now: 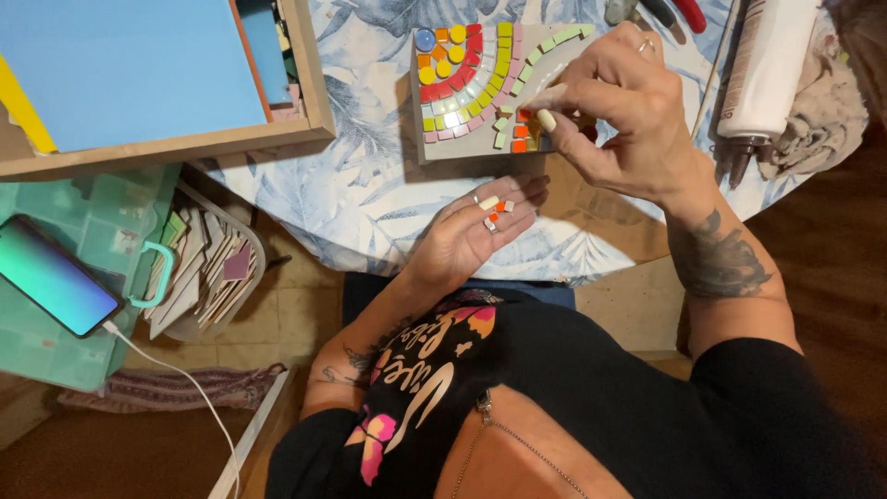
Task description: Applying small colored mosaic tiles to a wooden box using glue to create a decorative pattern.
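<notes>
**Mosaic panel on table, both hands at its near edge**

Observed from head view. Mosaic panel [462, 92], a small grey square board, lies flat on the table [351, 185], which carries a blue-and-white leaf-print cloth. Panel surface bears curved rows of small tiles: red, yellow, green, pink and white arcs, plus a round blue piece in the far left corner. A few orange and green tiles sit loose-looking in its near right part.

Right hand [624, 111]: over the panel's near right corner, thumb and fingers drawn together at the tips. Whether a tile sits between them cannot be told.

Left hand [480, 222]: palm up, fingers cupped and loosely spread, just off the table's near edge below the panel. Small tile pieces [496, 211], white and orange, rest on the fingers.

Surroundings: white tube with dark nozzle [762, 74] lies right of the panel, beside a crumpled rag [822, 111]. Wooden tray [309, 83] with blue sheet at left. A phone [51, 277] rests on a green plastic box [83, 231]; next to it, a basket of tile sheets [208, 268].
</notes>
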